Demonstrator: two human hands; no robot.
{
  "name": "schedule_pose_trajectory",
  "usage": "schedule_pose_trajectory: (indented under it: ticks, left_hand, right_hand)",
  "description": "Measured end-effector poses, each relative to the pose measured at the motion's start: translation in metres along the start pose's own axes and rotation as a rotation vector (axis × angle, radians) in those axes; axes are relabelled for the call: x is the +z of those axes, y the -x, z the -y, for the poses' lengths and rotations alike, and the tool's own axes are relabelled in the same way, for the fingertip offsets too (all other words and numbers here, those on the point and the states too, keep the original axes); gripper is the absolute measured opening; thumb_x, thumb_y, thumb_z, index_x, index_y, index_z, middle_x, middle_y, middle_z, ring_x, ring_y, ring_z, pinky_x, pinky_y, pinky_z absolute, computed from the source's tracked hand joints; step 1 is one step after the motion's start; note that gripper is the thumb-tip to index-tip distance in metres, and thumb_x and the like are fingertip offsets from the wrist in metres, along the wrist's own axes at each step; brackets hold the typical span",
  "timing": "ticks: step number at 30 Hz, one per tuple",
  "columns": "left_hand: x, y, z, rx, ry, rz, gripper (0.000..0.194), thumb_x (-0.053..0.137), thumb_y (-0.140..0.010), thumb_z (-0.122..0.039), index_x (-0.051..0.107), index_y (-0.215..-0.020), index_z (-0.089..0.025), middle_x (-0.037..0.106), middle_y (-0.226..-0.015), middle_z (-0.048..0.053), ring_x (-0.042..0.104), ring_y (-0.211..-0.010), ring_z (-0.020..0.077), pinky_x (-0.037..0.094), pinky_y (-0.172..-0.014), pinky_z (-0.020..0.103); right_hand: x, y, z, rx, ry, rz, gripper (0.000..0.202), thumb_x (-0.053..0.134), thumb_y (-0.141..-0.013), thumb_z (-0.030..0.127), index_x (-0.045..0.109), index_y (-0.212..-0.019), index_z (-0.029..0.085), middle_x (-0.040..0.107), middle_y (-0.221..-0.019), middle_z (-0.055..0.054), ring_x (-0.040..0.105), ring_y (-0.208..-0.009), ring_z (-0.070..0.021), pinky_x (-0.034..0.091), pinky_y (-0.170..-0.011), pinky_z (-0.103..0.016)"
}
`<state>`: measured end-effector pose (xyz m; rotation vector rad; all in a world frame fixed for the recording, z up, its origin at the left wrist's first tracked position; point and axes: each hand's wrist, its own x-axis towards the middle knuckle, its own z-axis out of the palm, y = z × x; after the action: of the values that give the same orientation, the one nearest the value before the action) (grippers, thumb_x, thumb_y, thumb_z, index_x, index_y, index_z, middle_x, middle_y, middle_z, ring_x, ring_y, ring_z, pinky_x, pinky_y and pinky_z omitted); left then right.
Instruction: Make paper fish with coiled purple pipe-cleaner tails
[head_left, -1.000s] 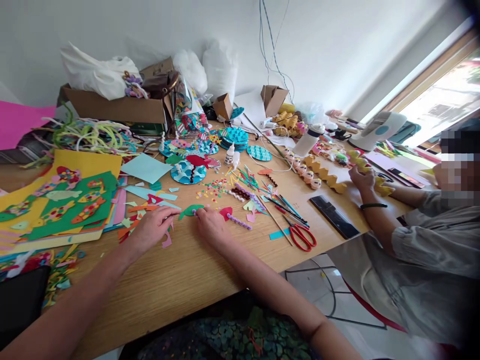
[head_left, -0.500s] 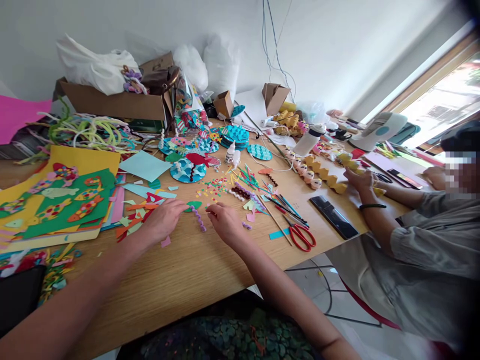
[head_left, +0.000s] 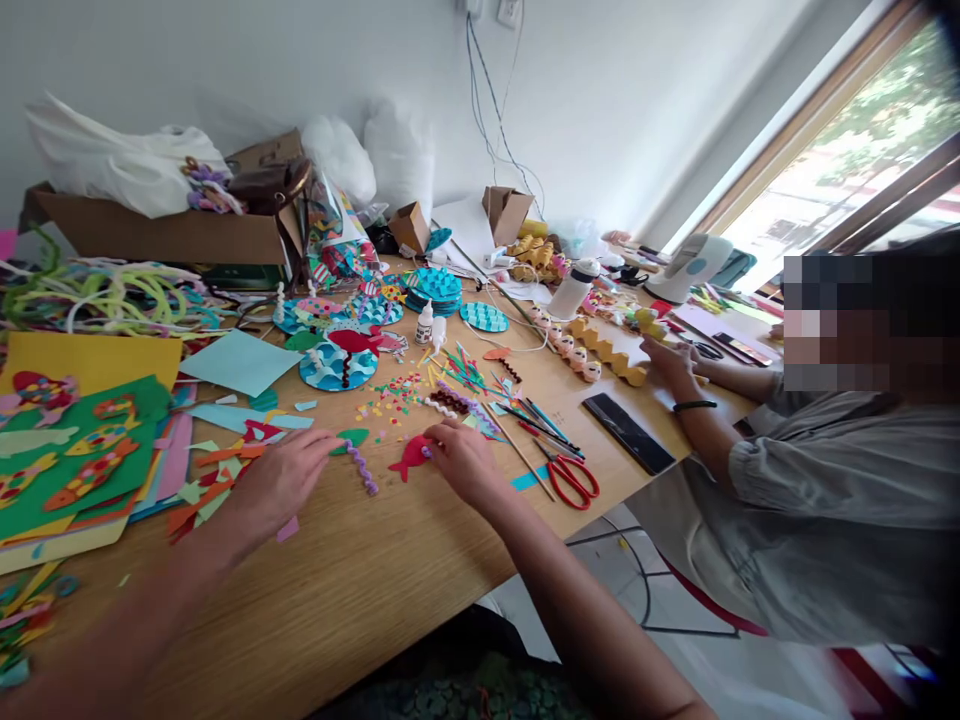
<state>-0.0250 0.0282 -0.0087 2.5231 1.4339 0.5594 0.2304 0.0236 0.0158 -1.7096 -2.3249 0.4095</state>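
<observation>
My left hand [head_left: 289,475] pinches the left end of a small green paper cutout [head_left: 355,438] just over the table. A twisted purple pipe cleaner [head_left: 362,468] hangs from or lies against this cutout; I cannot tell if they are joined. The fingers of my right hand [head_left: 469,462] are closed at the edge of a red paper fish [head_left: 409,457], its tail pointing left. A bit of purple pipe cleaner [head_left: 427,452] shows at those fingertips. Behind the hands stands a blue round base [head_left: 337,368] with a red fish [head_left: 354,342] on a dark twisted stem.
Red-handled scissors [head_left: 571,482], pencils and a black phone [head_left: 627,432] lie to the right. Paper scraps [head_left: 217,475] and coloured sheets [head_left: 90,350] cover the left. A white glue bottle [head_left: 424,325] stands behind confetti. At right a co-worker's hands [head_left: 671,365] handle yellow egg-carton pieces.
The view has turned to the right. A red paper fish now shows at my right hand, which seemed empty before. My left hand stays at the green cutout.
</observation>
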Motion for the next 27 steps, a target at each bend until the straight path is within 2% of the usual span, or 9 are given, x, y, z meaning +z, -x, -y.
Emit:
schedule_pose_trajectory:
  ticks: [4,7,11,15,18,21,24,27]
  left_hand:
    - [0.006,0.014,-0.008,-0.013,-0.034,0.020,0.040,0.031,-0.082,-0.022,0.064,-0.104,-0.021,0.064,-0.109,0.008,0.057,-0.102,0.0230,0.046,-0.088,0.037]
    - [0.013,0.023,-0.017,0.024,-0.036,0.046,0.041,0.030,-0.081,-0.018,0.065,-0.103,-0.021,0.065,-0.109,0.007,0.056,-0.104,0.0220,0.044,-0.090,0.037]
    - [0.011,0.031,-0.017,0.007,-0.003,0.083,0.034,0.033,-0.083,-0.021,0.066,-0.088,-0.023,0.067,-0.098,0.005,0.059,-0.096,0.0206,0.047,-0.085,0.034]
    - [-0.008,0.037,-0.001,-0.132,0.014,0.071,0.031,0.036,-0.083,-0.035,0.060,-0.068,-0.023,0.067,-0.083,0.004,0.060,-0.084,0.0211,0.049,-0.075,0.032]
    - [-0.023,0.044,0.016,-0.259,-0.003,0.052,0.032,0.036,-0.081,-0.043,0.060,-0.070,-0.025,0.068,-0.088,0.003,0.061,-0.089,0.0228,0.049,-0.077,0.034]
    - [-0.031,0.054,0.027,-0.301,-0.032,0.000,0.032,0.032,-0.079,-0.041,0.062,-0.080,-0.027,0.069,-0.094,0.002,0.062,-0.091,0.0228,0.050,-0.079,0.036]
    - [-0.030,0.063,0.028,-0.336,-0.074,-0.103,0.034,0.032,-0.074,-0.041,0.063,-0.079,-0.030,0.070,-0.096,0.000,0.064,-0.091,0.0247,0.052,-0.078,0.038]
    - [-0.029,0.070,0.021,-0.345,-0.060,-0.121,0.031,0.034,-0.072,-0.045,0.064,-0.074,-0.036,0.072,-0.086,-0.004,0.066,-0.084,0.0234,0.053,-0.076,0.035]
  right_hand:
    - [-0.018,0.000,-0.042,0.142,0.067,-0.057,0.024,0.046,-0.083,0.018,0.066,-0.098,0.019,0.064,-0.099,-0.006,0.058,-0.089,-0.0160,0.039,-0.074,-0.023]
    - [-0.024,0.004,-0.058,0.185,0.081,-0.077,0.023,0.047,-0.082,0.018,0.066,-0.096,0.019,0.065,-0.096,-0.006,0.058,-0.087,-0.0162,0.038,-0.073,-0.023]
    - [-0.022,0.014,-0.059,0.152,0.036,-0.090,0.022,0.047,-0.083,0.019,0.066,-0.093,0.018,0.065,-0.090,-0.005,0.058,-0.082,-0.0150,0.038,-0.071,-0.023]
    - [-0.015,0.028,-0.055,0.099,-0.029,-0.077,0.022,0.045,-0.084,0.021,0.066,-0.091,0.019,0.065,-0.090,-0.004,0.058,-0.078,-0.0133,0.038,-0.068,-0.022]
    - [-0.015,0.035,-0.060,0.128,-0.033,-0.088,0.022,0.046,-0.084,0.021,0.066,-0.092,0.019,0.066,-0.092,-0.005,0.059,-0.082,-0.0143,0.039,-0.070,-0.023]
    - [-0.022,0.035,-0.072,0.162,0.011,-0.097,0.022,0.046,-0.084,0.022,0.067,-0.092,0.019,0.065,-0.092,-0.005,0.059,-0.083,-0.0151,0.039,-0.072,-0.023]
    - [-0.034,0.031,-0.084,0.208,0.075,-0.104,0.022,0.046,-0.084,0.022,0.067,-0.091,0.019,0.065,-0.091,-0.005,0.059,-0.082,-0.0158,0.039,-0.070,-0.024]
    - [-0.042,0.027,-0.083,0.214,0.088,-0.118,0.022,0.046,-0.084,0.021,0.066,-0.092,0.018,0.066,-0.092,-0.006,0.059,-0.081,-0.0164,0.039,-0.071,-0.025]
